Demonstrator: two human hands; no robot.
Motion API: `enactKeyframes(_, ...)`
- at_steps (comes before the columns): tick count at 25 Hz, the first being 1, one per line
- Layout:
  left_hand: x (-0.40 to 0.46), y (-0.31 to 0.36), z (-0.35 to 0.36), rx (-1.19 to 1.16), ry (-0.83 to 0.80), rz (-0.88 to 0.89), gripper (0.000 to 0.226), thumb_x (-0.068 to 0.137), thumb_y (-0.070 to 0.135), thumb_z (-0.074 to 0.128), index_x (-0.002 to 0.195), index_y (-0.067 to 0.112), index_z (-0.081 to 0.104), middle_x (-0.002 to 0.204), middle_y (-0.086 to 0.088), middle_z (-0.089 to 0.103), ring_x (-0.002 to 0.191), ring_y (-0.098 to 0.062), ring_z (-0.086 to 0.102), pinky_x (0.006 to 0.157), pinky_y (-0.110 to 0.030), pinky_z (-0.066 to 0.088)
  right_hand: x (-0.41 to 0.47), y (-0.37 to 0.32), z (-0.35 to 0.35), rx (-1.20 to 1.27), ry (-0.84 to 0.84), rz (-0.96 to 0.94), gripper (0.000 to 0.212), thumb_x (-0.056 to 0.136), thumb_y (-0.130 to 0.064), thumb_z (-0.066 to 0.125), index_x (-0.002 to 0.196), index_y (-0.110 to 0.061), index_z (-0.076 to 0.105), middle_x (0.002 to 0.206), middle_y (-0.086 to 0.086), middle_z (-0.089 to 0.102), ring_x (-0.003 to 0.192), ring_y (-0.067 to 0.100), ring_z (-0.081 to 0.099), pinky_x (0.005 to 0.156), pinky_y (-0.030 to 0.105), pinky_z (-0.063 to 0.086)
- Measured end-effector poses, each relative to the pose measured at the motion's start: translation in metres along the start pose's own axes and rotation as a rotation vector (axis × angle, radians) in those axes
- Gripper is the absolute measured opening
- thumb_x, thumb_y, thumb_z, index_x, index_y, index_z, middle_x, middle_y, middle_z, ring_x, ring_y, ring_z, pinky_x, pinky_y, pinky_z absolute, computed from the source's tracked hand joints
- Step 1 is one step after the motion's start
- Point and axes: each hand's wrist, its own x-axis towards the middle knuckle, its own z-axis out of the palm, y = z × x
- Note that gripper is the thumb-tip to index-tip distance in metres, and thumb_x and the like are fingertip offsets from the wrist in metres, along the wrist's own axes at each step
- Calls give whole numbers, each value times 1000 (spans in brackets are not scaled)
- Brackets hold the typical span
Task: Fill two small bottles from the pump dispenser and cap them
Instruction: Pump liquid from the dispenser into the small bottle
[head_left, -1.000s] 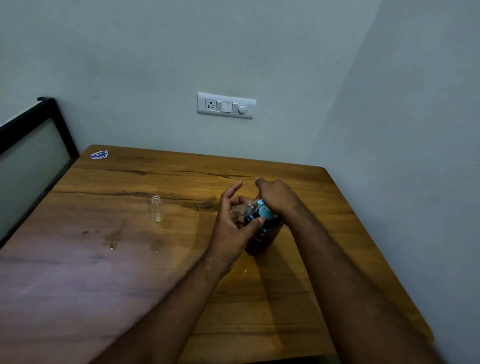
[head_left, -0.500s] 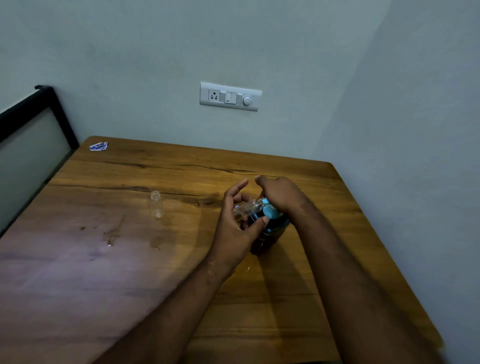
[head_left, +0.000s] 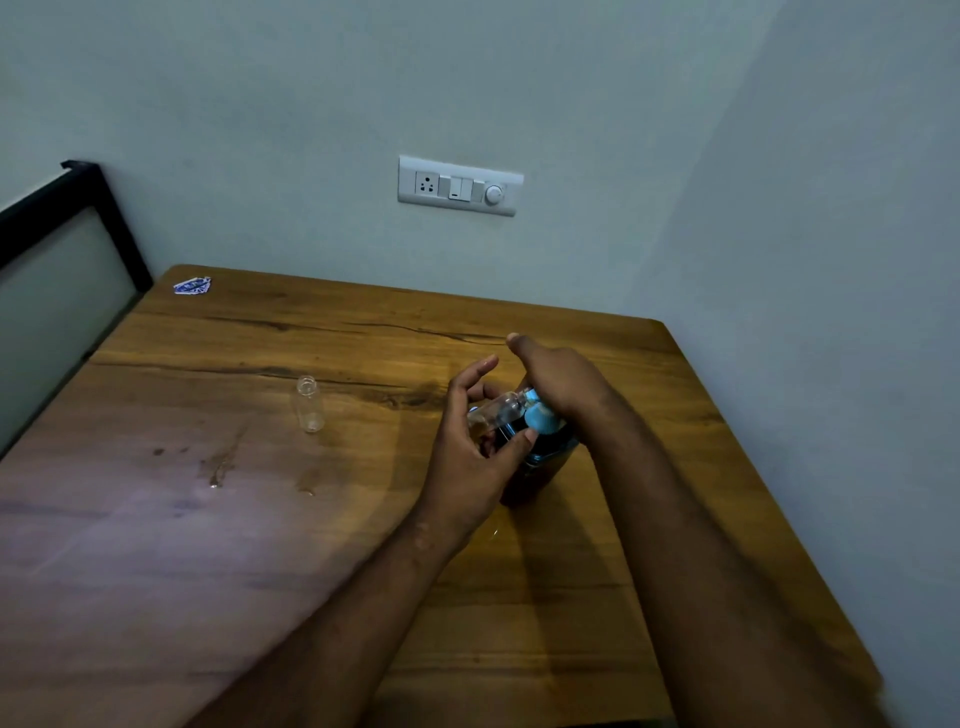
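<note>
A dark pump dispenser (head_left: 535, 467) with a light blue pump head (head_left: 540, 418) stands on the wooden table (head_left: 363, 519). My left hand (head_left: 472, 452) holds a small clear bottle (head_left: 496, 409) tilted, its mouth at the pump nozzle. My right hand (head_left: 561, 382) rests on top of the pump head, palm down, and hides most of it. A second small clear bottle (head_left: 309, 410) stands upright and uncapped on the table, well to the left of both hands. No caps are visible.
Small wet spots (head_left: 218, 470) lie on the table left of my arms. A blue and white wrapper (head_left: 192, 286) sits at the far left corner. Walls close the table's back and right. A black-framed panel (head_left: 62, 249) stands left.
Both hands stay at the dispenser in the same grip. The camera view has shifted slightly; the bottle on the table has not moved.
</note>
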Motion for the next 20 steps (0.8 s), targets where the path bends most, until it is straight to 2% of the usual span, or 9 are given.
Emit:
enactKeyframes(2,-1,-1,0,-9,9,-9,87,87,-5,79,152,38,40,133,9,54,118,-2,66,90,-24,61,3,6,8,-62,109,-39,72,102,-70,40,120,-12,79,122,13,77,105,30,72,93,41,55)
enactKeyframes(3,-1,0,0,-12,11,-9,87,87,-4,79,152,38,40,134,8,54,119,-3,66,90,-24,61,2,6,7,-67,111,-48,73,102,-71,41,120,-12,79,122,13,78,105,30,72,93,41,55)
enactKeyframes(5,-3,2,0,-15,1,-10,85,88,-4,78,152,37,40,133,8,54,117,1,66,88,-21,60,0,2,-3,-16,8,-20,77,102,-73,43,124,-8,77,125,15,76,108,32,72,88,40,52)
enactKeyframes(8,-4,5,-1,-17,-8,-5,82,89,-5,77,152,32,41,130,8,53,111,5,67,85,-17,58,-6,-5,-16,52,-221,41,76,104,-75,41,117,-5,70,123,18,74,101,31,69,78,36,47)
enactKeyframes(11,-2,3,0,-16,-4,4,83,89,-5,77,152,35,41,134,3,53,116,-3,67,88,-23,60,-1,-2,-6,15,-76,6,78,103,-73,41,123,-6,74,131,18,74,114,36,71,89,40,51)
enactKeyframes(13,-2,0,0,-29,8,-8,85,88,-4,77,151,39,41,138,2,52,121,-9,66,91,-27,61,1,0,4,-88,57,-37,69,107,-65,39,125,-9,77,126,16,75,107,31,70,85,39,49)
enactKeyframes(15,-3,0,0,-41,13,-17,86,88,-5,78,151,39,41,139,0,52,123,-13,66,93,-29,61,2,2,6,-165,83,-91,62,108,-58,37,121,-12,77,124,15,76,98,26,69,82,39,50)
enactKeyframes(18,-4,3,0,-27,12,-14,83,88,-6,77,151,35,42,131,6,56,116,-2,67,89,-23,60,-2,-4,-7,-52,-67,-17,73,105,-68,40,123,-7,76,125,16,75,108,32,70,82,39,50)
enactKeyframes(20,-5,5,1,-24,9,-14,81,89,-6,76,151,33,42,127,10,56,112,1,68,90,-23,60,-6,-7,-15,6,-218,50,78,105,-72,40,126,-4,73,123,18,74,104,32,69,77,38,47)
